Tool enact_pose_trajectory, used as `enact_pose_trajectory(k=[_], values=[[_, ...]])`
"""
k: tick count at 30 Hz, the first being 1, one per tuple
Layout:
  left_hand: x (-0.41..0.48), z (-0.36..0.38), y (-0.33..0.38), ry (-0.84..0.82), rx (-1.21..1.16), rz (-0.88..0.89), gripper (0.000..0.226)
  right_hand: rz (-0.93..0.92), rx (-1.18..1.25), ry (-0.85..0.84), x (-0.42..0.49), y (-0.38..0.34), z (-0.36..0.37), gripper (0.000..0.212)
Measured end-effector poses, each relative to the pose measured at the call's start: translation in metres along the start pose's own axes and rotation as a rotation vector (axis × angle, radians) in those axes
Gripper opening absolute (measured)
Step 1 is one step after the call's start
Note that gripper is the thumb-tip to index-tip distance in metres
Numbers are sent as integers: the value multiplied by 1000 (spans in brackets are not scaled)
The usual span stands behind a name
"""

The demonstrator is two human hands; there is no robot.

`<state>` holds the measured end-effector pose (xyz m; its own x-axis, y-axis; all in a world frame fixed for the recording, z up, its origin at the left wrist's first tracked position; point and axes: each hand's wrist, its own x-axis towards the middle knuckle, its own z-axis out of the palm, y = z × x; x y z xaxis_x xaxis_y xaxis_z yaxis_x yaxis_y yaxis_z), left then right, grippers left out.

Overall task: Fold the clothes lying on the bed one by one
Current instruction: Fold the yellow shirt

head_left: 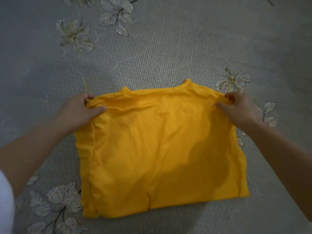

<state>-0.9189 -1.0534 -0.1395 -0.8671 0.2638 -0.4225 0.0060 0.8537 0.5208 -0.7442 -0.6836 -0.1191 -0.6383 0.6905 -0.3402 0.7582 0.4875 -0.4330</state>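
Note:
A yellow garment [157, 149] lies on the bed in a rough rectangle, its neckline at the far edge and a folded edge nearest me. My left hand [81, 112] pinches the far left corner, thumb on top of the cloth and fingers curled under it. At the far right corner my right hand [236, 107] grips the fabric in the same way, thumb on top. Both forearms reach in from the lower corners of the view. The cloth is slightly wrinkled between the two hands.
The bed [152, 48] is covered by a grey ribbed sheet printed with pale flowers and leaves. A bit of white cloth [5, 200] shows at the lower left edge. No other clothes are in view.

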Motion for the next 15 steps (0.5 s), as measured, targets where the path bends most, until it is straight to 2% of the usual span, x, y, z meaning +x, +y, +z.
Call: enact_pose_trajectory(k=[3,6,11,15], values=[[-1,3,-4,98,-45,32,35,97,57,16,0,16,2,60],[3,3,-4,258,-145,21,27,113,137,64,3,14,1,55],[-30,23,-9,451,-306,-118,49,47,183,177,-33,24,10,51],[-106,59,-21,485,-310,-197,63,80,191,124,-101,64,22,51]])
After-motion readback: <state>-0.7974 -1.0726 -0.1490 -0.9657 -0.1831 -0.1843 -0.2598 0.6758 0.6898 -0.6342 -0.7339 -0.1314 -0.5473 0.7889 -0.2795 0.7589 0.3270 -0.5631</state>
